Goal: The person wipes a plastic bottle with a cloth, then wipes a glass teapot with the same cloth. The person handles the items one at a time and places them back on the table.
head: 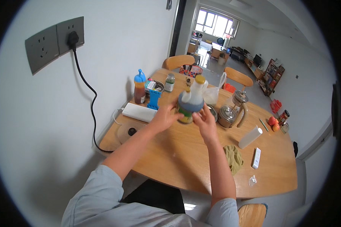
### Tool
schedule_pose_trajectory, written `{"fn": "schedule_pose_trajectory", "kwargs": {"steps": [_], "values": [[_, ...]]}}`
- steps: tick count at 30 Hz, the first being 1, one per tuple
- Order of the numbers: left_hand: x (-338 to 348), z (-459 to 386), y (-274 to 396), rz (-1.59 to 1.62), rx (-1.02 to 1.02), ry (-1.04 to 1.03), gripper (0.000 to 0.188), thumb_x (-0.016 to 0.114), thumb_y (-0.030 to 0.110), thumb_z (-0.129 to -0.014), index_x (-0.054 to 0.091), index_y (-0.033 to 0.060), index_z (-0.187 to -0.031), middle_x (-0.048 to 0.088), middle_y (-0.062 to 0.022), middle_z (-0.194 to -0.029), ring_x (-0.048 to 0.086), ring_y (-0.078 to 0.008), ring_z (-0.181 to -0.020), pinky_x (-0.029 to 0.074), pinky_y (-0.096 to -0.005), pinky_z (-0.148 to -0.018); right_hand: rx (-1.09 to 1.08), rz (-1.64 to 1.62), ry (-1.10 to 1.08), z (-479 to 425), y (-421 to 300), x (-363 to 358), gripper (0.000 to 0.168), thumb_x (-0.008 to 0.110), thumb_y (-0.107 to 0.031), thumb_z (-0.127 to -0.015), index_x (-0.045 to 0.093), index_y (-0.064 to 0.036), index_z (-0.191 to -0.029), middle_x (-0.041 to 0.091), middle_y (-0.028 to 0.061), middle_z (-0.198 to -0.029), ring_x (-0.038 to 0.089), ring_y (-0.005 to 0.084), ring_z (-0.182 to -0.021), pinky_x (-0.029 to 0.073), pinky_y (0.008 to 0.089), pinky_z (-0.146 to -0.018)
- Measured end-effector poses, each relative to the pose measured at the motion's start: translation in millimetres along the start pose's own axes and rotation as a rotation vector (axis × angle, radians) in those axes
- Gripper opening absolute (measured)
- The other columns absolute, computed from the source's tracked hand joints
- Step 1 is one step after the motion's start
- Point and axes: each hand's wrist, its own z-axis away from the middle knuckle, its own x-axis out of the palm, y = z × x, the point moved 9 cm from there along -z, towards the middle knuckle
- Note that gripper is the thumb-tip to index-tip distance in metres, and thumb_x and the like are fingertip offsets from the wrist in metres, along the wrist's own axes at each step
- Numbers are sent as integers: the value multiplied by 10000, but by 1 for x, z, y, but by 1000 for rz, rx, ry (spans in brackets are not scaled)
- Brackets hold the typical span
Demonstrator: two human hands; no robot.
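Note:
In the middle of the view I hold a spouted pot (192, 98) above the wooden table. Its neck is white with a yellow cap, a short yellow-tipped spout points towards me, and a white handle shows at the right. A blue band circles its body; the green and yellow lower part is blurred. My left hand (168, 117) grips its left side, while my right hand (204, 120) clasps the right side low down. Behind my right hand, a round dish (212, 111) is partly hidden. A glass pot with a metal lid (230, 113) stands to its right.
Along the wall are a sauce bottle (139, 89), a blue phone stand (154, 100), a white box (138, 112) and an electric base (125, 131) with a black cord (93, 107). At right lie a white cylinder (250, 137), a green cloth (233, 159), a remote (256, 158) and apples (273, 121).

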Motion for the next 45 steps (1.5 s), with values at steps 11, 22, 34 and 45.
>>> {"fn": "schedule_pose_trajectory", "kwargs": {"steps": [11,22,34,45], "values": [[-48,-124,-55,2,-6,-78,750,712,68,-870,291,-14,-1485,500,-171,-1402,493,-268,-1305,390,-388,-1105,25,68,4,-132,19,-4,718,644,-157,-969,249,-45,-1558,605,41,-1243,570,103,-994,461,258,-786],[-70,-169,-140,-543,-142,-236,909,803,183,-791,251,-31,-1480,535,-236,-1367,526,-327,-1278,411,-413,-1080,152,28,-44,-185,119,0,707,662,-291,-967,285,-184,-1556,573,50,-1300,550,170,-1143,486,390,-901],[-76,-166,-184,-845,-409,-403,969,863,276,-706,327,-30,-1454,557,-260,-1356,515,-381,-1290,411,-433,-1073,168,26,5,-190,159,11,713,673,-168,-950,293,-45,-1542,589,81,-1308,564,151,-1119,472,298,-920],[-83,-172,-197,-701,-367,-425,917,861,222,-718,355,-36,-1438,554,-268,-1361,509,-368,-1303,405,-407,-1092,60,55,16,-204,191,17,765,622,-283,-995,170,-98,-1584,590,42,-1262,553,111,-1031,464,268,-817]]}}
